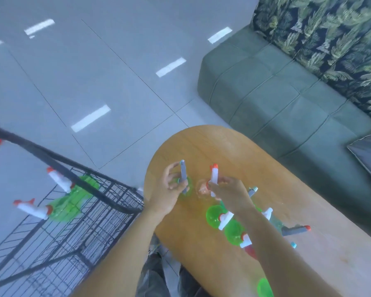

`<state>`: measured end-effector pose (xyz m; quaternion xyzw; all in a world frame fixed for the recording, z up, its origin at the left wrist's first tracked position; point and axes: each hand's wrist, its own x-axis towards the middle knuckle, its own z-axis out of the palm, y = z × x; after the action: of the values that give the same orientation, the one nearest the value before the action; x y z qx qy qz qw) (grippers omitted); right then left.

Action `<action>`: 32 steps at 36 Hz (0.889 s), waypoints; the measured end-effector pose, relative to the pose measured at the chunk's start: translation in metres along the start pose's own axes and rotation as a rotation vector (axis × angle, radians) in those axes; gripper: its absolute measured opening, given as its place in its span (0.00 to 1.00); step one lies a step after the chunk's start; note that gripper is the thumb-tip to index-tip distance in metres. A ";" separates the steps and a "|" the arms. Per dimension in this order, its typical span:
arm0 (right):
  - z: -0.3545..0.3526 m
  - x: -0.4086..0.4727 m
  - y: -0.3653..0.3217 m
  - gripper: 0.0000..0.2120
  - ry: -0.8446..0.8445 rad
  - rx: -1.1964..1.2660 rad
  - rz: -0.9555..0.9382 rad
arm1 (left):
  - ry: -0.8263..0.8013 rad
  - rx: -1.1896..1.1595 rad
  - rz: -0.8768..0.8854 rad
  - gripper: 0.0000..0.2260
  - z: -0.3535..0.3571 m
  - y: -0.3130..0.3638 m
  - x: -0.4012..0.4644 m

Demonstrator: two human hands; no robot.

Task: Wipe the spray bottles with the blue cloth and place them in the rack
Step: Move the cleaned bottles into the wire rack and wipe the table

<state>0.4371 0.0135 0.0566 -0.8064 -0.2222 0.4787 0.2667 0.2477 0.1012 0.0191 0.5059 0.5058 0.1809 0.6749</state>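
- Head view: both hands over the far end of the wooden desk (201, 144), each on a bottle's spray head, prob. the easiest handle from above.
- Left hand (169, 187) curls round the grey trigger head of a green bottle (185, 189); bottle upright on the desk, nearest the rack side, so it looks like the next one to go.
- Right hand (227, 189) grips a white-and-red sprayer on a clear bottle (201, 190), just beside the green one.
- More spray bottles (229, 224) clustered under the right forearm, mostly green w/ white or grey heads; waiting their turn, I'd guess.
- Black wire rack (77, 213) sits left of the desk, close to its edge; short carry.
- Two green bottles (73, 196) already in the rack, lying tilted, heads pointing left.
- Blue cloth: can't spot it anywhere, neither hand has it, so wiping isn't happening here.
- Green sofa (287, 93) behind the desk.
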 end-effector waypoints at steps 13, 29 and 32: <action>0.042 -0.090 -0.056 0.09 -0.276 -0.020 -0.241 | 0.207 -0.217 0.045 0.26 -0.071 0.007 -0.117; 0.199 -0.148 -0.119 0.15 -0.498 -0.194 -0.299 | 0.441 -0.349 0.040 0.24 -0.216 -0.029 -0.209; 0.239 -0.151 -0.123 0.11 -0.545 -0.245 -0.317 | 0.484 -0.396 0.021 0.26 -0.249 -0.050 -0.218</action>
<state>0.1442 0.0665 0.1390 -0.6303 -0.4637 0.5991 0.1697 -0.0729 0.0397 0.0906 0.3120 0.6016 0.3982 0.6182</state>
